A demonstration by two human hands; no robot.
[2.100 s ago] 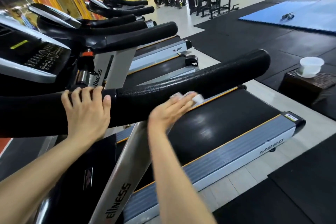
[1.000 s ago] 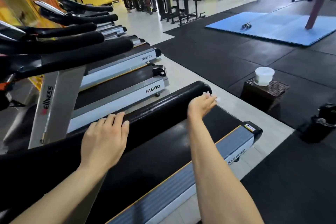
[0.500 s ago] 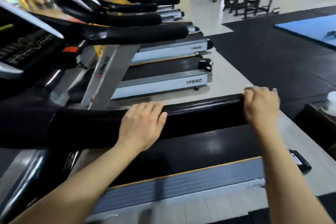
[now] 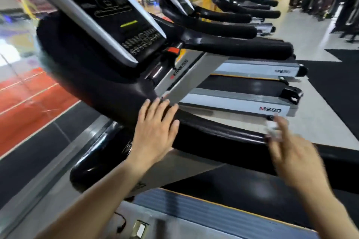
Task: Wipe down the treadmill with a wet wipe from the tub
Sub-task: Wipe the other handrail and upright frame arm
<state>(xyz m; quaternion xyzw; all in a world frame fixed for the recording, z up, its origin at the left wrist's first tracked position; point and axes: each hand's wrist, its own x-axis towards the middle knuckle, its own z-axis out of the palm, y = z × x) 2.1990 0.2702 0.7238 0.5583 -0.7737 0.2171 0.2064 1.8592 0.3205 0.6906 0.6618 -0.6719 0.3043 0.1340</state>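
1. Left hand (image 4: 155,124) lies flat, fingers straight and together, palm on the near treadmill's padded handrail (image 4: 217,134) just where it meets the console housing; judged a brace, steadying the person while the other arm works; it grips nothing.
2. Right hand (image 4: 293,153) is heavily motion-blurred; fingers look spread and fairly straight, w/ a small white wad at the tips, prob. the wet wipe (image 4: 273,127); it sits at the handrail's top surface, farther along toward the free end; can't tell if the wipe is pinched or just pressed under flat fingers.
3. Wipe placement makes sense: pressed against the rail top so a stroke along the foam cleans the part users grab; whether it's touching the rail or just above is unclear b/c of blur.
4. Tub is not in view here.
5. Console (image 4: 104,13) tilts up at upper left, dark panel w/ silver edge; a red safety clip (image 4: 172,51) shows below it; looks untouched by either hand.
6. Belt deck (image 4: 242,186) lies below the rail, grey side rail (image 4: 204,211) w/ orange trim nearer the camera.
7. More treadmills (image 4: 252,103) marked MS80 stand in a row beyond.
8. Judgement: mid-task; handrail being wiped; console, deck prob. left to do; risk is the wipe slipping from loose fingers.
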